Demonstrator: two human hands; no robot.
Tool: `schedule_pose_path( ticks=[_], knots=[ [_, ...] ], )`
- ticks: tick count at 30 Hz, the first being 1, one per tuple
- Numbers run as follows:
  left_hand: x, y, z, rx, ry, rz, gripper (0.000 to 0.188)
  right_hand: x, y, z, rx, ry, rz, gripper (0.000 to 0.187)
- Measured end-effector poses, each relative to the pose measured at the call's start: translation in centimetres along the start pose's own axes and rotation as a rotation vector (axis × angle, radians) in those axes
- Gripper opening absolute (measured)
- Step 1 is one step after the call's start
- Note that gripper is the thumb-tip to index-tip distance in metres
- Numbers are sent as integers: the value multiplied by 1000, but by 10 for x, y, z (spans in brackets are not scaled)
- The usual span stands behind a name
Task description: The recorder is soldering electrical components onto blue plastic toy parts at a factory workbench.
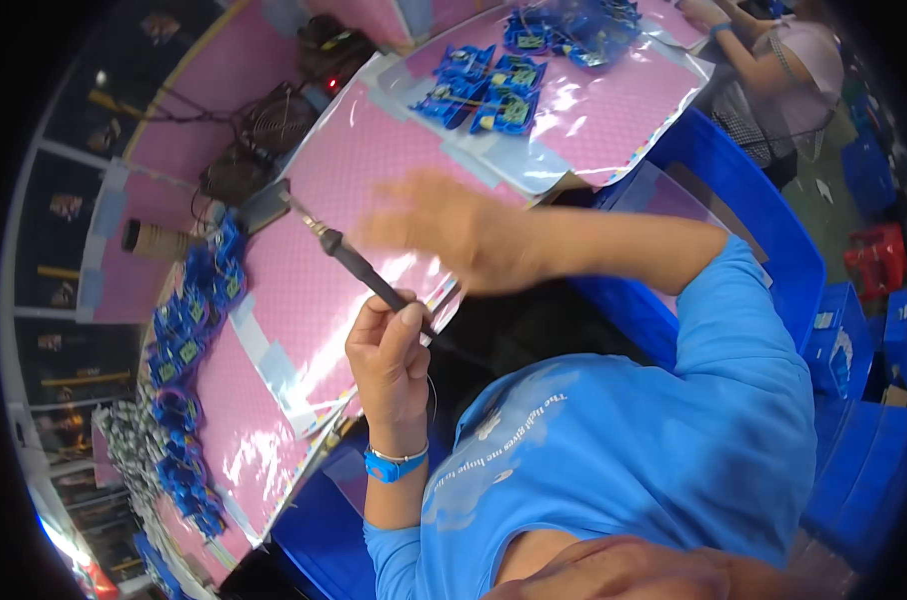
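My left hand (386, 350) is closed around the dark handle of a soldering iron (359, 265). The iron slants up and to the left, its metal end near a small dark grey block (266, 206) on the table. A thin wire or cord hangs beside my left wrist. Above the pink table covering, my right hand (464, 230) is smeared by motion, just right of the iron. Its fingers are too blurred to show whether they hold anything. Blue plastic parts with green circuit boards (179, 350) lie in a row along the table's left side.
More blue parts with boards (489, 90) lie at the far side. Grey small pieces (134, 445) are heaped at left. Small fans (279, 118) and cables stand behind the table (374, 140). Blue bins (774, 250) stand at right. Another person (774, 70) sits at the upper right.
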State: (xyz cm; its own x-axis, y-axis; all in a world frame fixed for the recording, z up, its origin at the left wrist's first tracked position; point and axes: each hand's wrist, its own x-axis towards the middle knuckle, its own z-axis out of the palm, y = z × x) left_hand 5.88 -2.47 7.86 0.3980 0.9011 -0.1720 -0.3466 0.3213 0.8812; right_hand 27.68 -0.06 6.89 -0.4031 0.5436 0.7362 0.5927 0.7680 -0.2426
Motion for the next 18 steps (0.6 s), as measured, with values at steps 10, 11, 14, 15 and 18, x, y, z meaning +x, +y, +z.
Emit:
schedule_pose_path(
  ticks=[10,11,14,15,18],
  knots=[
    [57,-6,29,145,-30,-91,18,-97,330,-252,-702,271,1003,57],
    [68,-5,34,152,-26,-84,18,-101,350,-266,-620,182,1218,61],
    [111,-3,53,354,-91,-188,45,-154,438,-299,-969,234,941,73],
    [120,0,56,363,-55,-181,45,-141,442,-283,-933,234,929,73],
    [159,-2,71,456,-141,-141,59,-125,434,-279,-631,112,1099,79]
  ],
)
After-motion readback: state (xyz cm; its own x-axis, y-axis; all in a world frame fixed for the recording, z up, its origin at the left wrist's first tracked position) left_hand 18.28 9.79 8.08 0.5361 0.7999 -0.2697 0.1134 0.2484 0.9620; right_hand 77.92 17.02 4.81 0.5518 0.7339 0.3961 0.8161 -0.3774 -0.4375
